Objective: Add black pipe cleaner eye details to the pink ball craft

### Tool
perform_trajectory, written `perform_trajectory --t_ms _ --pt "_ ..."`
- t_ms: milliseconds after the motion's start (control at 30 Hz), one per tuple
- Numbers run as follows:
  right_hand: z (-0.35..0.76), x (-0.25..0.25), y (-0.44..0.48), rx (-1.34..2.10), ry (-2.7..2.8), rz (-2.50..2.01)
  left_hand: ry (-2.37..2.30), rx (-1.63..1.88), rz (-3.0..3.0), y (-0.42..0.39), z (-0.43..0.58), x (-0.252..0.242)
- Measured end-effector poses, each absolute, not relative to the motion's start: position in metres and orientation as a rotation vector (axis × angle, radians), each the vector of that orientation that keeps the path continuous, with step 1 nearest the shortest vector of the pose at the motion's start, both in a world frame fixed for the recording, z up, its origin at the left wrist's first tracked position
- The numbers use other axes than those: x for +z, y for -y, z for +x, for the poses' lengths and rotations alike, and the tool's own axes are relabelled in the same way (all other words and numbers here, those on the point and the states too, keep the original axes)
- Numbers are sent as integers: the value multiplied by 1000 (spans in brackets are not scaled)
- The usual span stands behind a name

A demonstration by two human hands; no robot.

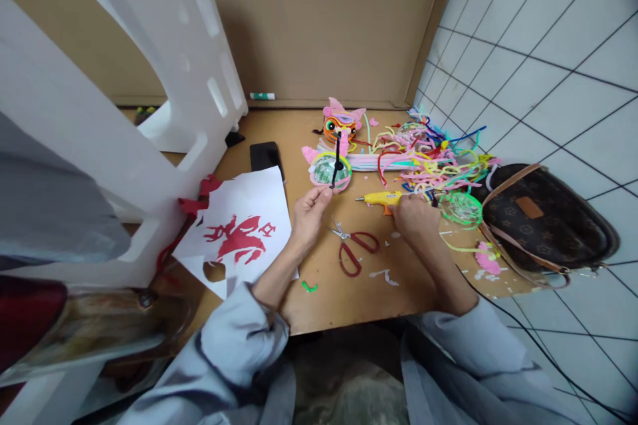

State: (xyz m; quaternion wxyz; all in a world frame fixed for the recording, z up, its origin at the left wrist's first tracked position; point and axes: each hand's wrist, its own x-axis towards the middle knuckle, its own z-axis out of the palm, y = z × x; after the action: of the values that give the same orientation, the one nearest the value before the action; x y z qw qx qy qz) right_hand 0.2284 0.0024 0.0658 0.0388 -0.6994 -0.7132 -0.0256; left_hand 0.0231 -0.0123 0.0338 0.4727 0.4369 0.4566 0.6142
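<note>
Between the thumb and fingertips of my left hand [310,214] is a thin black pipe cleaner [335,176], held upright with a small dark bump midway. Behind it lies a round piece [323,170], clear and green inside with a yellow and pink pipe-cleaner rim. My right hand [417,218] grips a yellow glue gun [381,198], whose nozzle points left. Just below, red-handled scissors [351,244] lie open on the table. A colourful animal-like head [341,126] with round eyes and pink ears stands farther back.
Bundled pipe cleaners [433,166] spread toward the tiled wall. A brown handbag [543,219] sits at right, beside a green round piece [461,208]. Left are a cut white paper [254,212] with red shapes and a black phone [265,156]. A cord [503,311] trails right.
</note>
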Motion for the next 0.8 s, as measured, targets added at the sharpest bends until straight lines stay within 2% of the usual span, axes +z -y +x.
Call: perform_trajectory --t_ms 67,167,267,333,633,800 --pt "220 81 0 120 2212 -1806 -1011 1437 1022 14 25 36" --pt "200 94 -7 672 2094 -1225 -838 1329 935 15 27 39" --pt "180 89 -22 1287 1876 -882 -716 1252 856 15 26 38" --pt "170 80 -31 1483 1704 -764 -674 1222 830 14 25 37" --pt "162 62 -29 1509 1493 -811 -769 1261 800 15 28 36" --pt "155 55 -25 1371 1428 -825 -789 1254 826 16 32 35"
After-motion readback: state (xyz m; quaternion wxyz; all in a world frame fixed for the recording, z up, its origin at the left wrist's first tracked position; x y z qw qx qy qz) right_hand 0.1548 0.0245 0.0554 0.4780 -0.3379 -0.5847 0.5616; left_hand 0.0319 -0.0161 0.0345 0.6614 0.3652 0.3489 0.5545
